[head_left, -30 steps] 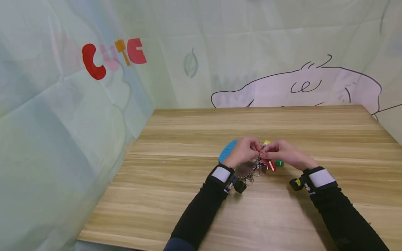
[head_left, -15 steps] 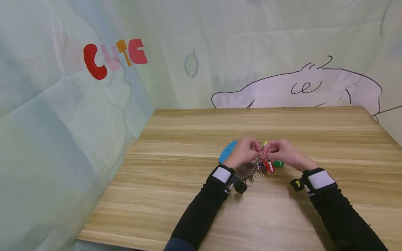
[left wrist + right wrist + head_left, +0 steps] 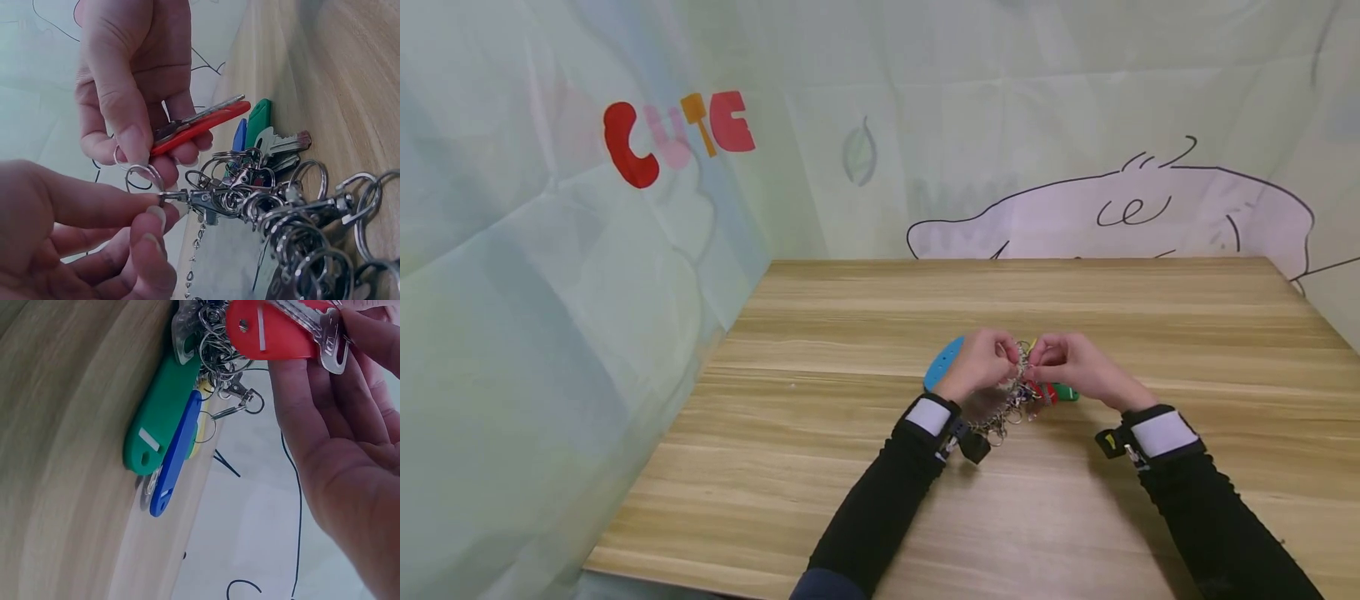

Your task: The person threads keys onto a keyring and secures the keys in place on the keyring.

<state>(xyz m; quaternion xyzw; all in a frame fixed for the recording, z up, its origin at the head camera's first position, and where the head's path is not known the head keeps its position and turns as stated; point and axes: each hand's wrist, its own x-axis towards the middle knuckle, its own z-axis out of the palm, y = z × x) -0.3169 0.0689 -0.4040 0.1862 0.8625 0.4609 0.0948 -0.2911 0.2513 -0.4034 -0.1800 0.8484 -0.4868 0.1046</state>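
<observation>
In the head view my left hand (image 3: 981, 365) and right hand (image 3: 1081, 368) meet fingertip to fingertip over the wooden table. The left thumb and index finger pinch the metal clasp (image 3: 178, 196) at one end of a bunch of linked rings. A split ring (image 3: 139, 169) stands up from that grip. In my right fingers are a red key tag (image 3: 275, 331) and a silver key (image 3: 334, 340), lying against each other. The bunch of rings and clasps (image 3: 294, 225) trails below both hands. A green key tag (image 3: 156, 419) and a blue key tag (image 3: 177, 456) lie beside it.
A blue oval piece with small holes (image 3: 942, 367) lies left of my left hand, partly covered by it. More keys (image 3: 284, 147) sit among the rings. A printed cloth (image 3: 850, 100) hangs behind the table (image 3: 760, 483) and along its left side.
Both hands stay nearly where they were, with the fingertips slightly farther apart. The red key tag has turned and shows less beneath the right hand, while more metal rings show between the fingers.
</observation>
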